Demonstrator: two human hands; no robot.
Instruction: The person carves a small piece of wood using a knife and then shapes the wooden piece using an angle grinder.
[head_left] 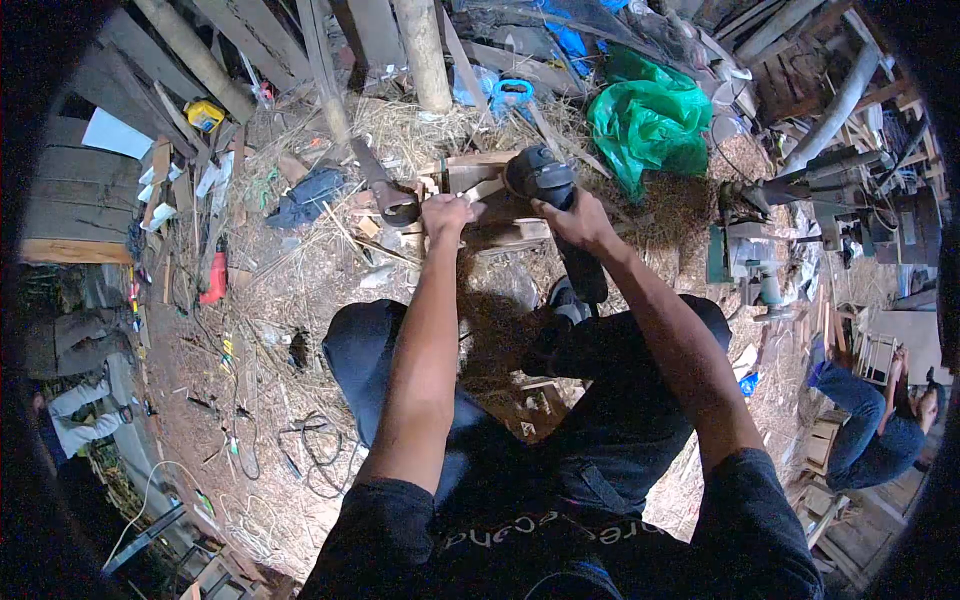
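My right hand [582, 222] is wrapped round the body of a dark angle grinder [543, 178], whose head lies to the upper left of the hand. Closed on a small pale wood piece [487, 190], my left hand [447, 215] sits to the left of the tool. The piece reaches toward the grinder's head; whether they touch I cannot tell. Beneath both hands is a low wooden block or stand [510, 235]. A rusty metal tool [396, 203] lies just left of my left hand.
A green plastic bag [650, 125] lies at the upper right, and a red tool [214, 278] at the left. Cables [320, 455] cross the shavings-covered floor. A vise-like machine [750, 200] stands at right. Another person [875, 430] sits at far right; another [85, 420] is at far left.
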